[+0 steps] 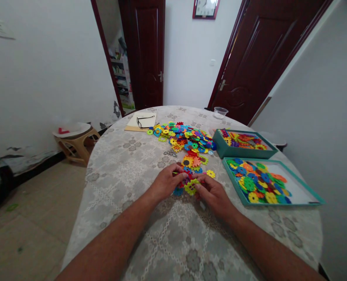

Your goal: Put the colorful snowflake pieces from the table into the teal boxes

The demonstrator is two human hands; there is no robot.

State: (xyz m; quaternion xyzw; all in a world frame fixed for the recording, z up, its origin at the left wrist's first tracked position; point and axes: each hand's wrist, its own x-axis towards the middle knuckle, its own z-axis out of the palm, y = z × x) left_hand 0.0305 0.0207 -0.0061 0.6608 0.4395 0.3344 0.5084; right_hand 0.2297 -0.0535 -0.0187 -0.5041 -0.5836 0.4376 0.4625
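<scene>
Both hands meet over the near middle of the table around a small cluster of joined plastic building pieces. My right hand (211,190) pinches a yellow-green square piece (192,187) with window-like openings. Opposite it, my left hand (170,179) is closed with thumb and fingertips on a red piece (186,175) of the cluster. A blue toothed disc (178,191) shows below the left fingertips. Just beyond the hands lie an orange-yellow piece with a dark centre (187,161) and a loose yellow toothed disc (210,174). How the held pieces join is hidden by the fingers.
A heap of colourful toothed discs (187,136) spreads farther back. To the right stand a teal box (243,153) of pieces and its shallow tray (303,186) with more discs. Eyeglasses (142,124) rest on a notebook (130,127). A clear plastic bowl (220,112) sits at the far edge.
</scene>
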